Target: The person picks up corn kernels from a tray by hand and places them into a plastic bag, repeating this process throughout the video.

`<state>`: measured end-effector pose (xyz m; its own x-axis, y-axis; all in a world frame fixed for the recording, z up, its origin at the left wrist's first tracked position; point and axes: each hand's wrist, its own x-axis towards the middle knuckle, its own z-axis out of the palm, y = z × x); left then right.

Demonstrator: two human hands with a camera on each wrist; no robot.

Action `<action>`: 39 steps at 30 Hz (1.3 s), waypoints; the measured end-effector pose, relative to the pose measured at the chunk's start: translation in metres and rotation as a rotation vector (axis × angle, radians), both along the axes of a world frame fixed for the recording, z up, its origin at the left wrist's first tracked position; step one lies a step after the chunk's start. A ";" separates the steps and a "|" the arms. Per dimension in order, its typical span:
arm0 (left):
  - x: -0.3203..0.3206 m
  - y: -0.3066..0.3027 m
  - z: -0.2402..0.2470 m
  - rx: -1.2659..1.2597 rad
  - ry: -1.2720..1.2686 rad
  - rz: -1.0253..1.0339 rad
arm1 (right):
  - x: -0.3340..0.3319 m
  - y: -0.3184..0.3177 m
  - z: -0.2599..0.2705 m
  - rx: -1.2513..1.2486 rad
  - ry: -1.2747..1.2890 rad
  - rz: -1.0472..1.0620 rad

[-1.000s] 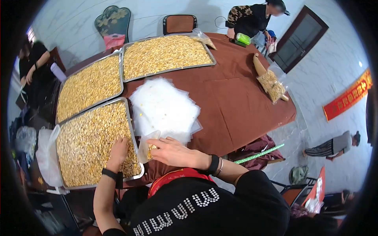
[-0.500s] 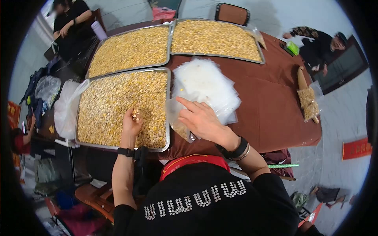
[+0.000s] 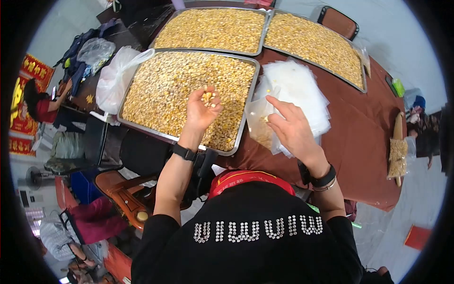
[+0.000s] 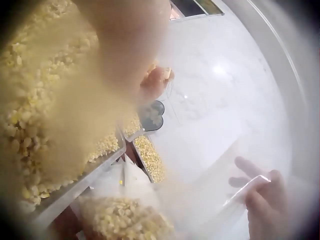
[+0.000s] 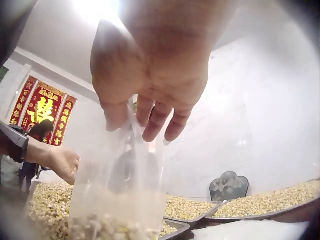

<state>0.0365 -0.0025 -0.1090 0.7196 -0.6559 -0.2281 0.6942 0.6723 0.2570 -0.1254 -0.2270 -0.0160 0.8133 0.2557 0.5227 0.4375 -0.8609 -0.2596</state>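
Observation:
Over the nearest metal tray (image 3: 146,128) of yellow kernels (image 3: 165,90), my left hand (image 3: 203,112) is turned up with curled fingers, holding a small heap of kernels (image 3: 208,97). To its right, my right hand (image 3: 297,130) pinches the top of a clear plastic bag (image 3: 258,124) between thumb and fingers. Kernels fill the lower part of that bag (image 5: 115,227), which hangs upright below the right hand (image 5: 150,85) in the right wrist view. Beneath the right hand lies a stack of flat clear bags (image 3: 305,87) on the brown tablecloth.
Two more kernel-filled trays (image 3: 213,31) (image 3: 314,47) stand along the far side. A white plastic bag (image 3: 116,83) leans at the near tray's left. A filled bag (image 3: 397,154) lies against a tan stick-like piece at the right edge. A wooden armchair (image 3: 124,194) stands behind on the left.
My left hand has come up out of the kernels, palm up, with some in its fingers. The right hand keeps the bag beside the tray. The head view has swung left.

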 end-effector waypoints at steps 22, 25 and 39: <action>-0.024 -0.027 0.049 0.224 -0.129 -0.149 | 0.018 -0.009 0.002 -0.073 0.143 0.138; -0.027 -0.036 0.068 0.255 -0.222 -0.133 | 0.021 -0.006 -0.004 -0.031 0.197 0.162; -0.054 -0.098 0.079 0.387 -0.274 -0.008 | 0.008 -0.003 -0.009 0.044 0.196 0.038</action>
